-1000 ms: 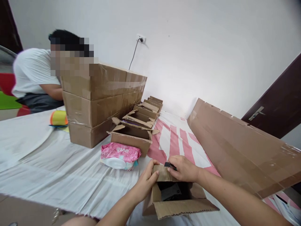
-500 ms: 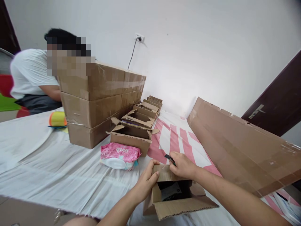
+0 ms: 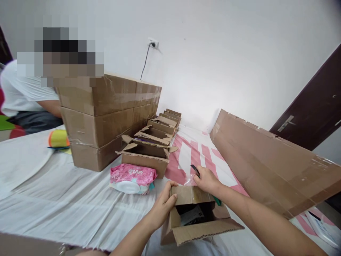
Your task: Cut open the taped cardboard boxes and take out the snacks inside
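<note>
On my feed, biggest first: pale wall (image 3: 226, 46) at back, then table (image 3: 58, 202) w/ white cloth, pink-&-white toward the far side. Long cardboard panel (image 3: 266, 163) on R, dark door (image 3: 306, 103) behind it. Taped carton stack (image 3: 114, 119) on L, 3 high; co-worker (image 3: 29, 89) in white top bends behind it. Row of open boxes (image 3: 145, 161) runs alongside the stack toward the wall.

My box (image 3: 204, 230) is closest to me, btm ctr-R, top open, near flap folded out. It lies b/w & a bit below L hand (image 3: 162, 206) and R hand (image 3: 207, 181).

Pink pack (image 3: 133, 177) w/ white lid lies L of my box, in front of the nearest open box; white lettering on it, upside down to me, can't read it for sure. Yellow-orange roll (image 3: 58, 138) far L, by the stack.

L hand grips the box at far flap's L corner, thumb on top. R hand is wrapped round a cutter (image 3: 196, 171), black tip poking out up-L, beyond far flap; can't tell if knuckles touch cardboard. Inside the box: dark item (image 3: 192, 216), pale mark on it too small to read. Bit of green (image 3: 217, 201) under R wrist, unsure what it's part of.
</note>
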